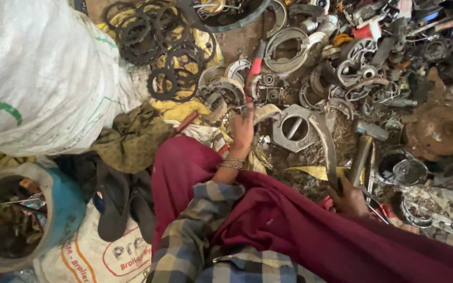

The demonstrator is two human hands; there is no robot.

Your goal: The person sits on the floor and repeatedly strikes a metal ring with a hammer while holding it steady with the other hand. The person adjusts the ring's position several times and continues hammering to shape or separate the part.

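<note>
My left hand [242,131], with bangles on the wrist, reaches forward into the scrap and grips the end of a pale curved metal piece [268,111]. Beside that piece lies a grey metal housing with a round hole [292,128]. My right hand [351,198] is closed low at the right around the wooden handle of a hammer [362,154], whose steel head points away from me. A long curved grey metal strip [326,144] runs down to just left of that hand. A maroon cloth [289,225] covers my lap and both forearms.
Scrap metal parts cover the ground ahead. Several dark toothed rings [163,47] lie on yellow cloth. A big white woven sack [38,73] is at the left, with a bucket of scrap [6,220] and dark sandals [116,204] below it. A rusty lump [439,126] sits at the right.
</note>
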